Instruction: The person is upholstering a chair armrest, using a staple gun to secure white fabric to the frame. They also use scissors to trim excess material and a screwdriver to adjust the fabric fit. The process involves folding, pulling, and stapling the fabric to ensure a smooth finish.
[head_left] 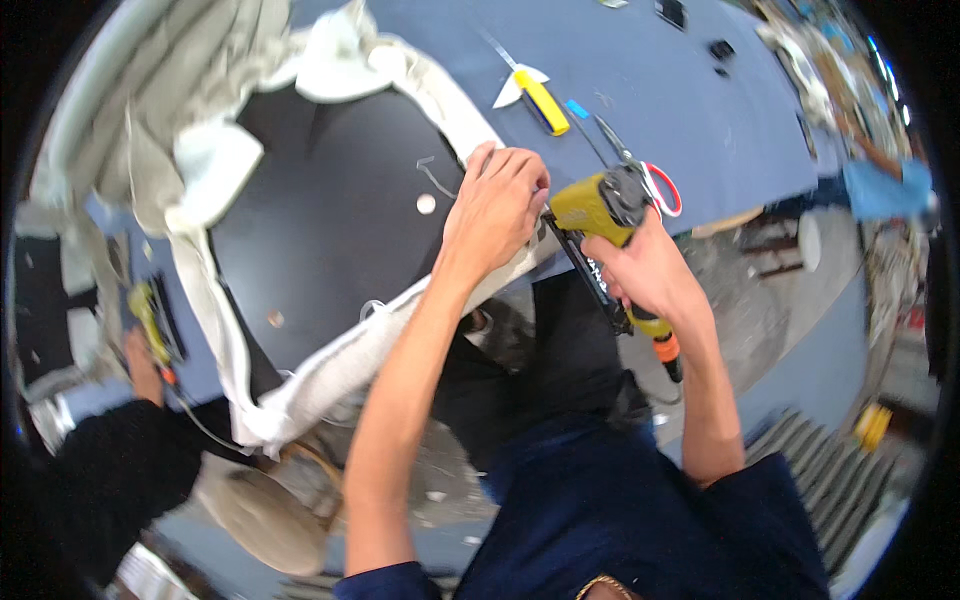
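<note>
A padded chair part with pale fabric (pixel 330 345) folded round its rim lies in front of me, a black board (pixel 330 220) filling its middle. On the right side of that rim, my left hand (pixel 497 205) presses down with bent fingers gripping the fabric edge; its fingertips are partly hidden. My right hand (pixel 645 265) is wrapped round the handle of a yellow-green staple gun (pixel 590 207). The gun's nose points at the rim, close beside my left fingers. Whether it touches the fabric, I cannot tell. An orange hose fitting (pixel 666 348) hangs at the gun's lower end.
On the blue-grey table (pixel 740 120) lie a yellow-handled screwdriver (pixel 541 102) and scissors (pixel 660 188) with red-and-white handles. At the left, a co-worker's hand (pixel 143 368) is by another staple gun (pixel 150 318). A round stool seat (pixel 265 520) stands below.
</note>
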